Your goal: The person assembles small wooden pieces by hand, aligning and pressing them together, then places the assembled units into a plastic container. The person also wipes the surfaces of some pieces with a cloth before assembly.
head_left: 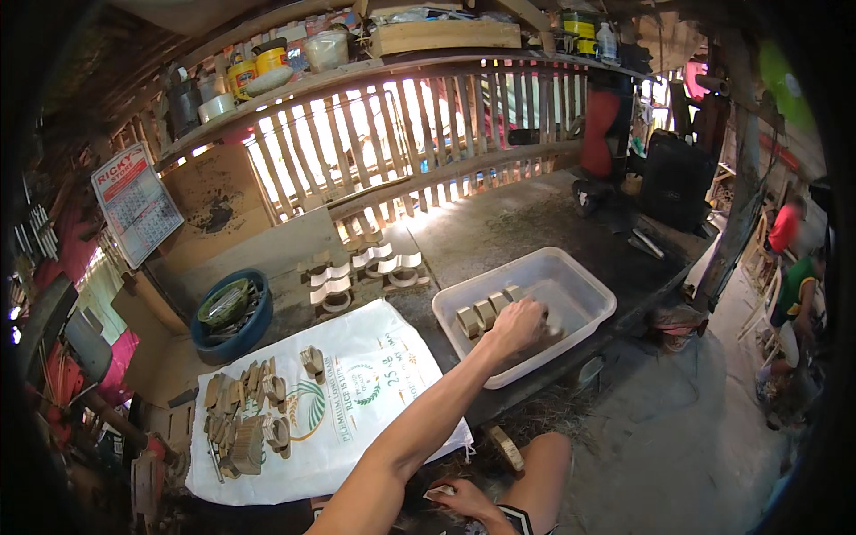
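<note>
My left hand reaches across into a clear plastic bin, its fingers curled downward. A blurred brownish shape shows beside the fingertips; I cannot make out what it is. Several light wooden blocks stand in a row along the bin's left side, close to that hand. Low in the view, my right hand is closed on a small pale flat piece near my lap. A thick curved wooden piece leans against my thigh, just above the right hand.
A white sack lies spread on the bench, bearing wooden pieces at its left. Behind it are curved wooden pieces and a blue basin. Slatted wall and loaded shelf stand at the back. People sit far right.
</note>
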Demonstrator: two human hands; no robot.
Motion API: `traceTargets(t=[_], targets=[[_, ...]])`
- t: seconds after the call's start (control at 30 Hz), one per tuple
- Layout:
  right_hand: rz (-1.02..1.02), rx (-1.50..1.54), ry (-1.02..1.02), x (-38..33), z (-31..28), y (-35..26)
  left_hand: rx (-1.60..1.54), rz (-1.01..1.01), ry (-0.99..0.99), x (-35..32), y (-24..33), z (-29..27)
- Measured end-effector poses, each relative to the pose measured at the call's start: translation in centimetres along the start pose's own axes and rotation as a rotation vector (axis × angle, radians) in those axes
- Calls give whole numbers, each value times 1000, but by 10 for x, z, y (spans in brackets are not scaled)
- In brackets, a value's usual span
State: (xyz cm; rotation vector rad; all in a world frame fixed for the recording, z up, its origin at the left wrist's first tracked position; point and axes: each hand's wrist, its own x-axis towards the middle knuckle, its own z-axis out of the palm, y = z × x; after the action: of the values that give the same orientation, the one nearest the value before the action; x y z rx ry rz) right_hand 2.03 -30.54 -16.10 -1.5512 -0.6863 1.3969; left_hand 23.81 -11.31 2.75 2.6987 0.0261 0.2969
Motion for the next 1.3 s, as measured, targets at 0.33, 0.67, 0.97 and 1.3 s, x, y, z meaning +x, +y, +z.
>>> traceTargets(t=[0.33,0.67,0.97,1.3], targets=[[-175,12,409,0,10,24,-822,-207,446,-238,38,-59],[-306,269,588,-63,10,-65,-710,-630,449,-397,53,-45],[-576,505,420,-97,39,-169,-369,-399,631,-384,64,-52],[-599,329,407,-101,48,-182,-307,-314,542,-372,79,-67]])
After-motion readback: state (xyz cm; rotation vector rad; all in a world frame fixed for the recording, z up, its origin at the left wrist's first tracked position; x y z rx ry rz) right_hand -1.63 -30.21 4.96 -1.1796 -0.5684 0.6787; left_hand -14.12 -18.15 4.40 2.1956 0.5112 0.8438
